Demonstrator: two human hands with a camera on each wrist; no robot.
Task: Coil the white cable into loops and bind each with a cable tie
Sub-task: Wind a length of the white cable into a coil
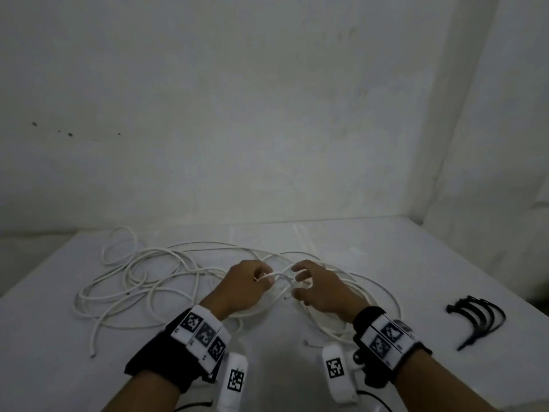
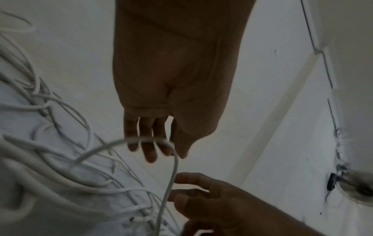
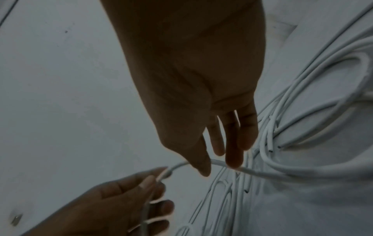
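White cable (image 1: 166, 281) ran between both hands above the tabletop (image 1: 416, 263): the left hand (image 1: 242, 288) pinched one strand, while the right hand (image 1: 319, 294) hung loosely spread with that strand crossing its fingertips, its grip unclear. Coiling seemed barely begun; the next move likely called for drawing a first loop. Remaining cable sprawled tangled beneath and leftward; black cable ties (image 1: 478, 318) lay well right.

Left hand (image 1: 242, 285) raised near centre, fingers curled, thumb and fingertips pinching the cable (image 1: 277, 276). Right hand (image 1: 319, 289) close beside it on the right, fingers (image 1: 300, 275) spread and loosely bent, thumb and a fingertip touching the same strand. Both forearms reached forward from the near edge, wrists banded.
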